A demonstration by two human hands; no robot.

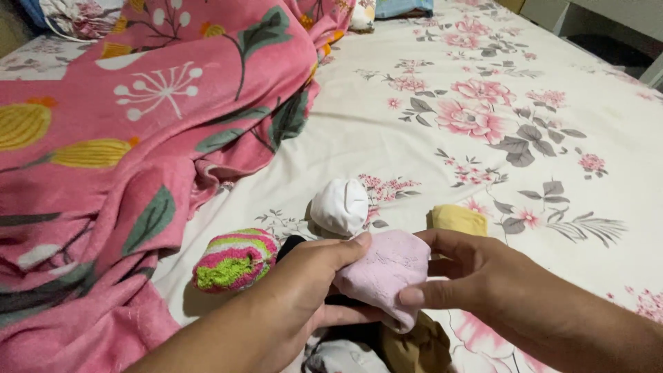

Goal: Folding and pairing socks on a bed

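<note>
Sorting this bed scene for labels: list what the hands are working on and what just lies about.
In hand:
- left hand
- right hand
- pale pink sock bundle, gripped by both

Lying about:
- white sock ball
- striped pink-green sock ball
- yellow sock
- pink floral blanket
- floral bedsheet

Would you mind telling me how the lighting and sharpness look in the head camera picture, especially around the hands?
Head view: soft, even light with no glare; the left hand and right hand, both gripping the pale pink sock, look reasonably sharp. The striped sock ball casts a faint shadow on the floral sheet. The pink blanket is slightly soft towards the left edge.
</note>
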